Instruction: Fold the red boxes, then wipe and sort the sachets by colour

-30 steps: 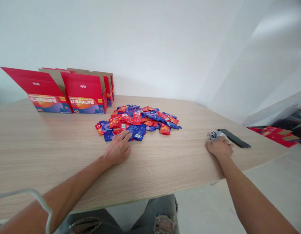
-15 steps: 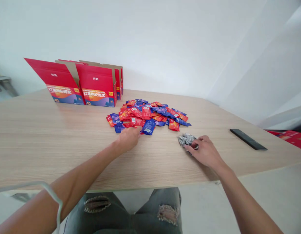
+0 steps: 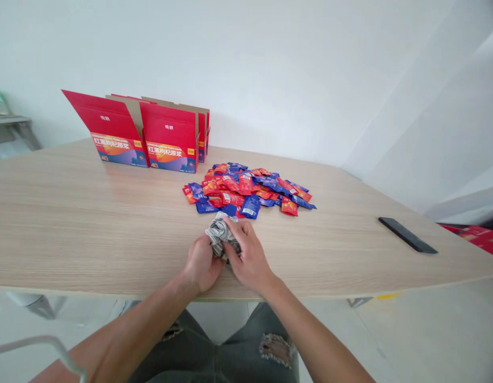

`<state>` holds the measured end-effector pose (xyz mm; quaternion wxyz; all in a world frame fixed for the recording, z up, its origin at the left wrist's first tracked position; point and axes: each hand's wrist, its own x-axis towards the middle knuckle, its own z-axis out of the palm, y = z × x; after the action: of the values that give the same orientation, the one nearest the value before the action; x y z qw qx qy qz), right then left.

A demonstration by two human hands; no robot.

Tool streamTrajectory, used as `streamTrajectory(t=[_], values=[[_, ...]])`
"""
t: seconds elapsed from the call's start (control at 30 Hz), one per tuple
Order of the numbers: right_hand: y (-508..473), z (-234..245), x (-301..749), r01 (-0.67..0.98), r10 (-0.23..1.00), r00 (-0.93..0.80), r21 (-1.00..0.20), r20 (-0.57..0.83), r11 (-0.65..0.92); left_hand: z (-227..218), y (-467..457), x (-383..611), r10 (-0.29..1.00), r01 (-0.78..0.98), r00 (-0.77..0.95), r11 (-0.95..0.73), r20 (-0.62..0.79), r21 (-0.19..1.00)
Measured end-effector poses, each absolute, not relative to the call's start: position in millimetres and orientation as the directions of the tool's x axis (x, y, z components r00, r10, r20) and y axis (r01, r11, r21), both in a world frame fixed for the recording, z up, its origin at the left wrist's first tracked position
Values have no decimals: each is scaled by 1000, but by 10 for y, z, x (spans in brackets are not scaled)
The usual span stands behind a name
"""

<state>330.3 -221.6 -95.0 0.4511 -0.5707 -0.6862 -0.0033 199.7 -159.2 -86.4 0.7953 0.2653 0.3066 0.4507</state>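
Close to the near table edge, my left hand [image 3: 203,263] and my right hand [image 3: 248,254] are both closed on a crumpled grey-and-white patterned wad [image 3: 219,234]. Whether it is cloth or paper I cannot tell. My left fingers are partly hidden beneath it; my right thumb and fingers press on it from the right. Just beyond the wad lies a loose heap of red and blue sachets [image 3: 246,184], some overlapping others.
Several red and blue cartons [image 3: 172,143] with raised flaps stand at the back left. A flat black object [image 3: 408,235] lies on the right side of the wooden table [image 3: 110,229]. A pale cable [image 3: 50,340] crosses the lower left. The wall rises behind the table.
My right hand has carried the crumpled wad leftward and nearer. My left hand has drawn back from the sachets and now grips the wad too. The view has shifted slightly.
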Motion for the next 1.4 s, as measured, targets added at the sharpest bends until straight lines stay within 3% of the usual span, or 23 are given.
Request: streamTrajectory(t=[0.07, 0.23, 0.3, 0.43, 0.5, 0.67, 0.77, 0.87, 0.97, 1.13, 1.27, 1.4], values=[[-2060, -958, 3175, 797, 809, 20, -497, 588, 342, -876, -1646, 1992, 874, -585, 382, 479, -299, 654], [-1780, -950, 3300, 833, 807, 203, -530, 555, 156, -854, -1692, 1951, 866, -640, 408, 498, -290, 585], [-1792, -936, 3303, 835, 772, 231, -528, 592, 155, -814, -1684, 1960, 864, -658, 409, 503, -294, 560], [-1937, -926, 3222, 875, 784, -28, -365, 620, 319, -738, -1665, 1982, 857, -674, 391, 515, -336, 529], [-1946, -922, 3226, 898, 805, -50, -327, 591, 295, -732, -1662, 1984, 855, -663, 418, 518, -307, 541], [-1711, -865, 3374, 935, 857, 136, -351, 497, 55, -765, -1653, 1962, 840, -621, 489, 523, -233, 583], [-1625, -833, 3418, 893, 787, 295, -448, 542, -26, -753, -1657, 1935, 826, -602, 505, 545, -251, 583], [-1689, -866, 3345, 822, 654, 331, -548, 680, 154, -717, -1662, 1921, 845, -653, 477, 525, -242, 546], [-1799, -956, 3213, 745, 659, 244, -573, 712, 342, -690, -1653, 1909, 880, -723, 411, 475, -239, 503], [-1853, -1044, 3195, 624, 663, 346, -691, 664, 365, -686, -1632, 1841, 877, -610, 373, 479, -304, 632], [-1894, -973, 3304, 706, 710, 161, -583, 685, 402, -689, -1646, 1843, 878, -575, 399, 464, -265, 674], [-2003, -895, 3342, 811, 636, 170, -473, 753, 343, -658, -1620, 1844, 904, -670, 324, 428, -280, 607]])
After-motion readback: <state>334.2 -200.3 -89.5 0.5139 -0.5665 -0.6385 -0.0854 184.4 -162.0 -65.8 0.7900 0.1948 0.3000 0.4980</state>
